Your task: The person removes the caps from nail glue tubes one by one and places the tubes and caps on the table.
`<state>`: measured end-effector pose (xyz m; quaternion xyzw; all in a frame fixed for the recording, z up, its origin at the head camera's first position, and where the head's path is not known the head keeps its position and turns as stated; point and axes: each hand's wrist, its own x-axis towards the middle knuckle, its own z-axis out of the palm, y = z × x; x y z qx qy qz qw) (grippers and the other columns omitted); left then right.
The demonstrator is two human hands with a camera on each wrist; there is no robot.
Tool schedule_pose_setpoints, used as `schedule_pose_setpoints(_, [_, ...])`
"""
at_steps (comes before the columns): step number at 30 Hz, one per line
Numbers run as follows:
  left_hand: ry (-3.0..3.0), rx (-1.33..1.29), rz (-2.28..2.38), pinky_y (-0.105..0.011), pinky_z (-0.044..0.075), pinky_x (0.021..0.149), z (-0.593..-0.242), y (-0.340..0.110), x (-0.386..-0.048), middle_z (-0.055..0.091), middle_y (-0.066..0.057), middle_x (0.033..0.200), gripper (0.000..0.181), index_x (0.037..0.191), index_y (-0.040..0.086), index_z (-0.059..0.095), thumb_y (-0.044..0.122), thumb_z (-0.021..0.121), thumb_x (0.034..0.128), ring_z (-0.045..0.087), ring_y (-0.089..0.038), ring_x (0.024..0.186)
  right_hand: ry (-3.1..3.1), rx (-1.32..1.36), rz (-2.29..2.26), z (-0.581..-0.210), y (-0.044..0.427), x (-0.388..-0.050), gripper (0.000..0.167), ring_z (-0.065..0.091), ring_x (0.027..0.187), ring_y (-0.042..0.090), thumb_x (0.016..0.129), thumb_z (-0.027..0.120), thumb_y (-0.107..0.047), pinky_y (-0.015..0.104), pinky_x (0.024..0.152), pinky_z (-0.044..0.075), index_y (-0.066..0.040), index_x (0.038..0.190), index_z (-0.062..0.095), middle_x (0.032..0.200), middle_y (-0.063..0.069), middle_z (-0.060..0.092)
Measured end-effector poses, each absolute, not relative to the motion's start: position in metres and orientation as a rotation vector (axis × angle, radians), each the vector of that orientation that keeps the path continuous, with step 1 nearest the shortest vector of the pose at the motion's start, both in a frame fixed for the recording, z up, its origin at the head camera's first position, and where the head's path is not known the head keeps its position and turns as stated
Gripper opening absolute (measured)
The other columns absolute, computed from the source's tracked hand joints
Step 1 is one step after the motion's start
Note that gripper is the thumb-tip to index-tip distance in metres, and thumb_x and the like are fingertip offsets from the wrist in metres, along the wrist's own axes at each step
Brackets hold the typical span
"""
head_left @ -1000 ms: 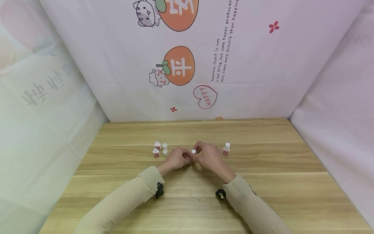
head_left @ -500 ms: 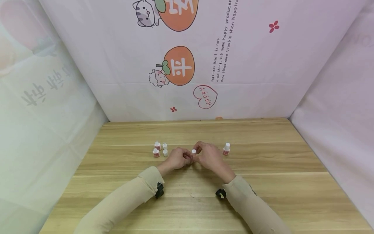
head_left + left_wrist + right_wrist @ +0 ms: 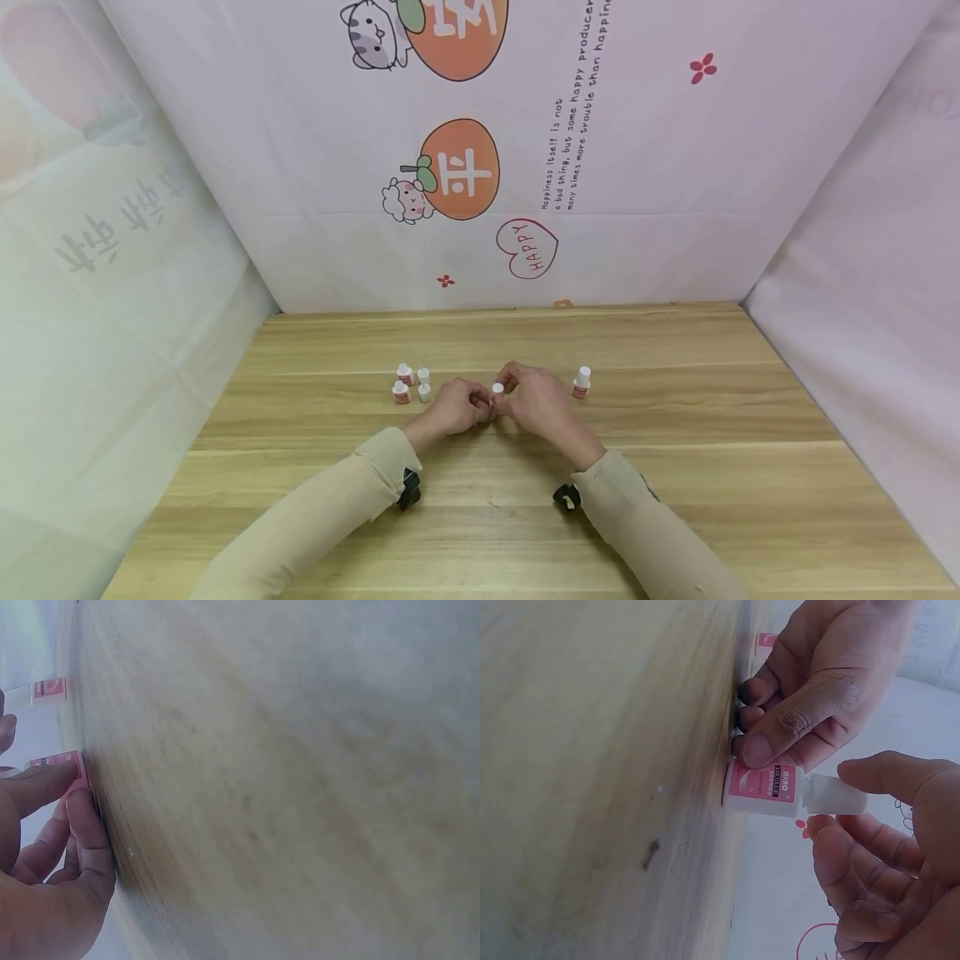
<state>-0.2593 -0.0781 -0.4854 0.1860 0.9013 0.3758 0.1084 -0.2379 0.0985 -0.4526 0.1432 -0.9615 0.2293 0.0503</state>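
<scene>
A small glue bottle (image 3: pixel 761 787) with a pink label and white cap (image 3: pixel 836 796) stands upright on the table between both hands. My left hand (image 3: pixel 459 406) pinches the bottle's body low down, near the tabletop. My right hand (image 3: pixel 534 400) pinches the cap between thumb and fingers, as the right wrist view shows (image 3: pixel 900 855) from the side. In the head view the cap's top is visible, while fingers hide most of the body. The left wrist view shows the left thumb and finger on the pink label, with right fingertips (image 3: pixel 6 731) above.
Two similar bottles (image 3: pixel 402 392) (image 3: pixel 405 374) stand to the left, with two small white caps (image 3: pixel 424 392) (image 3: pixel 423 376) beside them. Another capped bottle (image 3: pixel 581 382) stands right of my right hand. Printed white cloth walls (image 3: pixel 622 250) border the wooden table (image 3: pixel 480 533).
</scene>
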Motion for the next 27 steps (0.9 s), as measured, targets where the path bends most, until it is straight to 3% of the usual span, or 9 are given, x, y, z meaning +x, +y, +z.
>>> schedule_pose_setpoints(27, [2.660, 0.484, 1.088, -0.019, 0.046, 0.063, -0.4832, -0.0750, -0.2565, 0.073, -0.003, 0.084, 0.013, 0.097, 0.007, 0.075, 0.006, 0.070, 0.0860, 0.058, -0.005, 0.069, -2.922, 0.461, 0.688, -0.4520, 0.0978, -0.2367, 0.020, 0.065, 0.080, 0.018, 0.084, 0.078, -0.032, 0.032, 0.065, 0.047, -0.020, 0.098, 0.069, 0.092, -0.004, 0.074])
